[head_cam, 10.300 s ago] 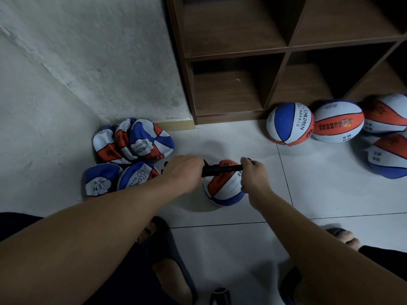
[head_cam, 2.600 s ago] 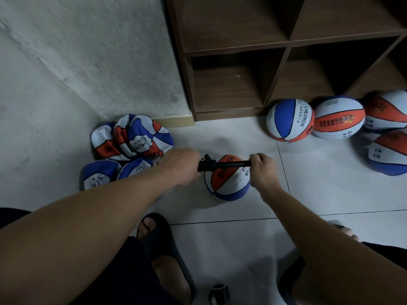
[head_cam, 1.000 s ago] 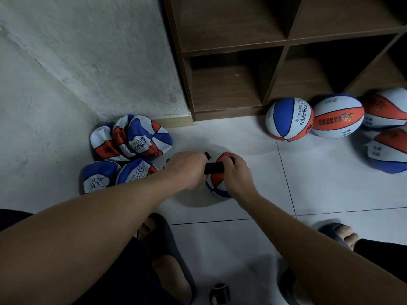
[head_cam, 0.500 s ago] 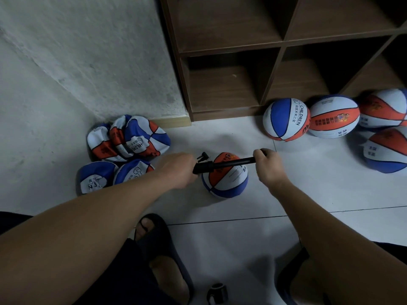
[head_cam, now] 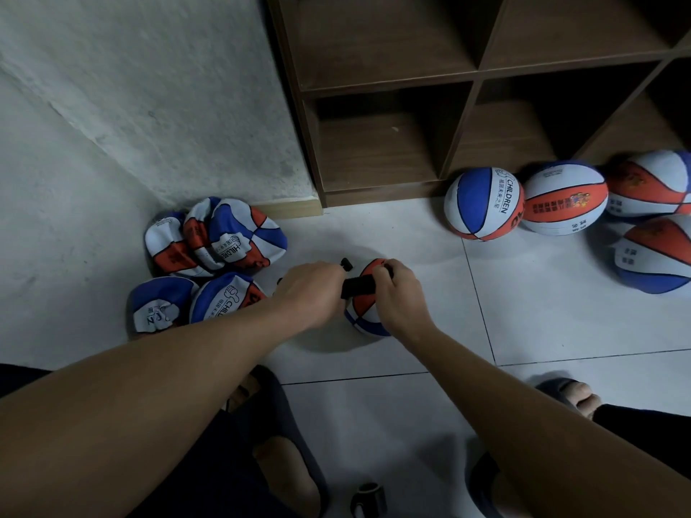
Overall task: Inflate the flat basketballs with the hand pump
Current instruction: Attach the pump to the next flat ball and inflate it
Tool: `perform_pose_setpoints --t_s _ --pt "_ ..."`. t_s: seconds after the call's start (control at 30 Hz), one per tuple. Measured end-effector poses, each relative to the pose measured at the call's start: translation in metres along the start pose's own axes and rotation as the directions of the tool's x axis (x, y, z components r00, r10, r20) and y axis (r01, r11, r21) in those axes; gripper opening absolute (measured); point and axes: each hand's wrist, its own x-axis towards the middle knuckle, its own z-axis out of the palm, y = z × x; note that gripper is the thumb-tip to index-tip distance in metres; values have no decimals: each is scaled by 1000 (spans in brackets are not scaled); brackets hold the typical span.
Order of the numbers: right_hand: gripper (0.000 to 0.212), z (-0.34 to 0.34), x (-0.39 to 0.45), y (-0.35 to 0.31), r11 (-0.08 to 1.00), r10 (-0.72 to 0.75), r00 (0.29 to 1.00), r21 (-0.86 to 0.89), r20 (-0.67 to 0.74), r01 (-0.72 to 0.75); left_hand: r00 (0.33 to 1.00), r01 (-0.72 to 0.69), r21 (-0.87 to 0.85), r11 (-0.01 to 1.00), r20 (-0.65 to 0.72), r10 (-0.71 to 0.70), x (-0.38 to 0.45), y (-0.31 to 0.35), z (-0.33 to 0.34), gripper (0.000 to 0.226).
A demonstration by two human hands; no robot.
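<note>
1. Head view, the only one. Left hand (head_cam: 312, 291) is curled round the barrel end of the pump (head_cam: 358, 286); most of the barrel is hidden inside the fist.
2. Right hand (head_cam: 398, 293) is curled round the pump's handle end, close against the left hand. Only a short black stretch of pump shows between the two, so the plunger looks pushed nearly all the way in.
3. The ball (head_cam: 364, 312) being filled sits on the floor (head_cam: 561, 312) directly under both hands, partly covered by the right. It looks rounded, though how firm it is cannot be told.
4. A small black end piece (head_cam: 346, 264) sticks up just beyond the left hand; its link to the ball is hidden.
5. Flat balls (head_cam: 215, 239) lie heaped out past the left hand, against the wall. Full balls (head_cam: 484, 203) sit out past the right hand, at the foot of the shelf (head_cam: 374, 162).
6. Step, as judged: pumping, at the bottom of a push stroke.
7. Next move calls for the right hand to draw the handle outward while the left keeps the barrel steady, so the needle stays seated. Several flat balls remain.
</note>
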Motion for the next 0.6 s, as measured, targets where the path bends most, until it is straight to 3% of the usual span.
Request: perform_pose_setpoints --t_s 0.37,0.6 --pt "30 -14 2 2 999 27 999 30 22 -28 999 -13 -11 1000 46 14 -1 3 -9 19" --pt "31 -71 27 24 994 111 990 18 -87 -110 996 22 8 1000 81 -22 -5 -22 -13 34"
